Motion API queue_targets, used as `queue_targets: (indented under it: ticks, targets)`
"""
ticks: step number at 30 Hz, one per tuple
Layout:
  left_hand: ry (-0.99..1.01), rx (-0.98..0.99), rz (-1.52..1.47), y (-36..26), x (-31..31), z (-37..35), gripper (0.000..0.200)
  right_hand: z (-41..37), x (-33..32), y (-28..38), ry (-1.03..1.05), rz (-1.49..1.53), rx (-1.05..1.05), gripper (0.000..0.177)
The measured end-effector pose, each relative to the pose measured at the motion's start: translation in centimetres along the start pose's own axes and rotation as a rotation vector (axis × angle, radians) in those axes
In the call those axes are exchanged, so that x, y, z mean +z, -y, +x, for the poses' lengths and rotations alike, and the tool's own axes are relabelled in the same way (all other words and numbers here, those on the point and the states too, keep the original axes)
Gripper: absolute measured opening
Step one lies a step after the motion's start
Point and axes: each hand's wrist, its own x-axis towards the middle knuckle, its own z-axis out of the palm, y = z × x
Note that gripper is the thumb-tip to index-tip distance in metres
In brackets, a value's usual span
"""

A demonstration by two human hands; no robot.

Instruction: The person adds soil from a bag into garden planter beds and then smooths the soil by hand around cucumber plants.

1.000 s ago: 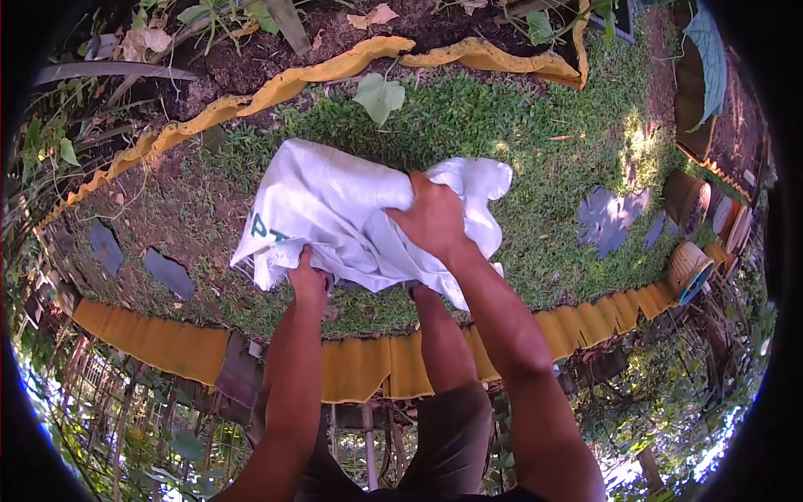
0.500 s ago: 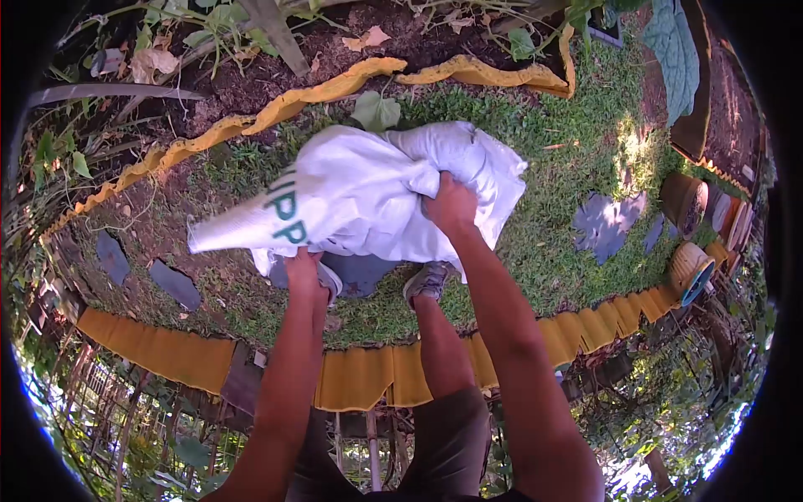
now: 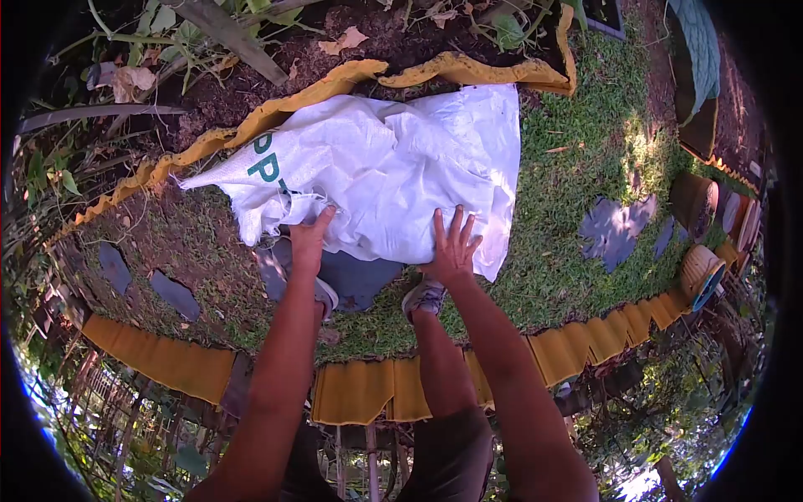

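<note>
A white woven sack (image 3: pixel 393 167) with green printed letters lies spread over grass and a dark flat stone. Its narrow, frayed end points left, and its wide end is at the right. At the near edge of the sack, my left hand (image 3: pixel 309 244) grips the fabric near the ragged part, some of its fingers hidden by folds. My right hand (image 3: pixel 453 251) rests on the lower right of the sack, palm down with fingers spread.
Wavy yellow edging (image 3: pixel 335 82) borders a soil bed behind the sack. More yellow edging (image 3: pixel 355 391) runs near my feet. Dark flat stones (image 3: pixel 174 294) lie in the grass at left, another stone (image 3: pixel 615 230) at right. Stacked pots (image 3: pixel 694 205) stand far right.
The bunched sack has come down and spread flat, its far side now near the yellow edging. My right hand has let go of the gathered fabric and moved nearer, fingers spread.
</note>
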Motion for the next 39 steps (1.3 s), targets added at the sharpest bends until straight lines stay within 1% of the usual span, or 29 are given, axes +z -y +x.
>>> queue_targets:
  ticks: [1,2,3,5,6,9,10,11,13,16,17,19,22,23,25,27,28,29,30,31,32,33,34,35,36,37,38,39]
  targets:
    - [-0.021,0.041,0.056,0.5,0.8,-0.1,0.067,1.5,-0.1,1.0,-0.046,-0.047,0.026,0.126]
    - [-0.078,0.071,0.119,0.6,1.0,0.4,0.067,2.2,-0.7,1.7,-0.002,-0.002,0.091,0.11]
    - [-0.133,0.092,0.185,0.6,0.9,0.6,0.067,3.0,-0.5,1.8,-0.026,0.108,0.083,0.104]
    - [-0.149,0.0,0.165,1.1,-0.6,1.6,0.055,3.3,1.0,0.0,-0.06,0.302,0.079,0.092]
    - [-0.157,-0.041,0.139,1.0,-0.8,1.8,0.049,3.1,1.0,-0.6,-0.198,0.315,0.065,0.08]
    - [-0.146,0.116,0.069,-2.1,-0.2,-1.8,0.036,-0.3,-3.2,-2.5,-0.064,0.316,-0.001,0.075]
    - [-0.112,0.198,0.054,-4.3,0.3,-3.7,0.036,-2.1,-5.0,-3.0,-0.097,0.319,-0.031,0.072]
    - [-0.076,0.214,0.034,-6.4,0.8,-5.4,0.036,-4.0,-7.0,-3.5,-0.133,0.32,-0.064,0.069]
    - [-0.008,0.238,0.0,-10.3,1.5,-9.0,0.036,-7.9,-11.9,-4.8,-0.176,0.351,-0.052,0.067]
    - [0.01,0.288,0.094,-16.7,1.8,-13.0,0.039,-13.1,-18.4,-6.7,-0.231,0.403,-0.079,0.07]
    - [0.016,0.283,0.106,-18.1,1.9,-13.7,0.037,-15.0,-20.1,-7.2,-0.25,0.419,-0.094,0.071]
    - [0.041,0.297,0.091,-19.8,1.9,-14.5,0.036,-18.5,-22.3,-8.2,-0.18,0.546,-0.124,0.07]
    - [0.087,0.174,0.243,-23.8,0.8,-16.4,0.031,-24.2,-25.1,-7.9,-0.09,0.767,-0.106,0.065]
    - [0.108,0.21,0.2,-24.1,0.6,-16.6,0.031,-26.3,-26.5,-7.1,-0.072,0.859,-0.081,0.063]
    - [0.157,0.276,0.118,-24.7,0.6,-17.2,0.033,-30.4,-29.6,-5.9,-0.004,0.904,-0.028,0.063]
    - [0.23,0.235,0.144,-26.5,0.5,-18.3,0.039,-34.2,-32.0,-4.8,0.048,0.956,0.033,0.061]
    - [0.262,0.22,0.157,-27.6,0.5,-18.5,0.042,-35.6,-32.6,-4.8,0.062,0.889,0.027,0.062]
    - [0.283,0.123,0.081,-29.2,0.1,-19.0,0.043,-37.0,-33.4,-4.7,0.082,0.825,0.028,0.062]
    - [0.31,0.024,0.01,-30.7,-0.3,-19.3,0.045,-37.9,-34.0,-4.3,0.125,1.034,0.004,0.06]
    - [0.341,-0.072,-0.058,-32.2,-0.5,-19.2,0.046,-38.3,-34.9,-4.1,0.153,0.992,0.035,0.058]
    - [0.393,-0.155,-0.236,-31.7,-0.6,-18.2,0.052,-38.4,-36.0,-3.9,0.178,0.953,0.067,0.056]
    - [0.415,-0.198,-0.245,-31.1,-0.5,-17.4,0.053,-38.7,-37.0,-3.7,0.206,0.914,0.105,0.054]
    - [0.439,-0.239,-0.253,-30.5,-0.3,-16.6,0.054,-38.7,-37.9,-2.9,0.16,0.933,0.104,0.043]
    - [0.462,-0.271,-0.261,-30.3,0.1,-15.4,0.055,-38.5,-37.5,-3.4,0.168,0.931,0.085,0.045]
    - [0.458,-0.234,-0.212,-30.1,0.3,-14.5,0.056,-37.6,-36.3,-4.1,0.179,0.928,0.066,0.046]
    - [0.461,-0.262,-0.245,-30.5,0.1,-14.3,0.052,-37.0,-35.0,-4.8,0.196,0.929,0.048,0.047]
    - [0.459,-0.289,-0.275,-31.2,-0.4,-14.0,0.047,-36.8,-33.9,-4.9,0.269,0.951,0.088,0.049]
    - [0.454,-0.322,-0.303,-31.6,-0.9,-13.8,0.043,-36.2,-32.5,-4.9,0.26,1.041,0.072,0.048]
